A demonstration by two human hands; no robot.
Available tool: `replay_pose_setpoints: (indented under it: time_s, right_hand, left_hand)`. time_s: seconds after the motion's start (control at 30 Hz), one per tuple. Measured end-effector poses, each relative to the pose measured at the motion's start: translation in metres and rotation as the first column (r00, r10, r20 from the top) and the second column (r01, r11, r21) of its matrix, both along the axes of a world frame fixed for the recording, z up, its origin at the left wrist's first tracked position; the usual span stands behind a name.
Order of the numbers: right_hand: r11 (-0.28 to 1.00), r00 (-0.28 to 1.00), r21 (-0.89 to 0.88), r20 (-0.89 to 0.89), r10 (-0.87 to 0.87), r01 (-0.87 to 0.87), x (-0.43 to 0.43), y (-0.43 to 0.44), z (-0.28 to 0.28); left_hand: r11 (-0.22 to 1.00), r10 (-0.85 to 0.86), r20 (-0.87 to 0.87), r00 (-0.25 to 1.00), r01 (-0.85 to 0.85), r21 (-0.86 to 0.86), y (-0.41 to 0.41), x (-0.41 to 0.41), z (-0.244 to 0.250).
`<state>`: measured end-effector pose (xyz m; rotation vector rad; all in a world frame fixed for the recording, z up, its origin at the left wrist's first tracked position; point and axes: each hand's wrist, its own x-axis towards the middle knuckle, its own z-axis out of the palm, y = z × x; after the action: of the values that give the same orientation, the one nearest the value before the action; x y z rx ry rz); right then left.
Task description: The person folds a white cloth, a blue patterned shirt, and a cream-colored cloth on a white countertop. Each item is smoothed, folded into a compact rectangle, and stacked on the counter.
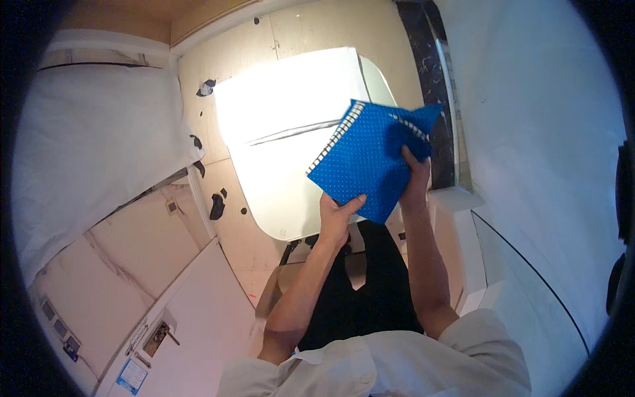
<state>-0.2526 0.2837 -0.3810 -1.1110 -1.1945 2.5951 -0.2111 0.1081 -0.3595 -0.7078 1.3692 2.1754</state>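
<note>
A blue cloth (357,154) with small pale dots and black-and-white striped edging hangs between my hands, above the near right part of a white table (278,198). My left hand (337,216) pinches its lower left edge, thumb on top and fingers underneath. On the right side, my right hand (415,176) grips the cloth with the thumb over it. The upper right corner of the cloth is folded or bunched. A white sheet-like piece (292,99), washed out by bright light, lies over the far part of the table.
White fabric (104,149) hangs at left, above a white door (193,317) with a handle. A large pale sheet (536,124) covers the right side. Torn black scraps (217,206) lie on the tan floor (228,183). A dark marbled strip (426,74) runs along the right.
</note>
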Motion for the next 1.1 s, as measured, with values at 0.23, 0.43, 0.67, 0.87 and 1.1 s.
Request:
replay_pose_setpoints:
  time_s: [0.23,0.43,0.67,0.87,1.1]
  right_hand:
    - [0.928,0.901,0.171,-0.238,0.364,-0.330,-0.147,0.008,0.020]
    - [0.472,0.799,0.682,0.289,0.527,-0.558,-0.224,0.012,-0.082]
    - [-0.135,0.823,0.929,0.368,0.434,-0.344,-0.174,-0.030,-0.055]
    - [-0.638,0.650,0.756,0.413,0.637,0.145,-0.124,-0.089,-0.059]
    - [-0.817,0.625,0.559,0.590,0.511,0.140,-0.139,-0.062,-0.097]
  left_hand:
    - [0.963,0.268,-0.269,0.925,-0.266,0.045,0.023,-0.073,0.003]
    - [0.918,0.306,0.327,0.894,-0.368,0.147,0.026,-0.138,-0.104]
    - [0.894,0.428,0.186,0.884,-0.445,0.059,0.034,-0.101,-0.116]
    - [0.867,0.498,0.106,0.861,-0.495,-0.049,0.053,-0.048,-0.137]
    - [0.580,0.796,0.337,0.503,-0.793,-0.186,0.017,0.133,-0.160]
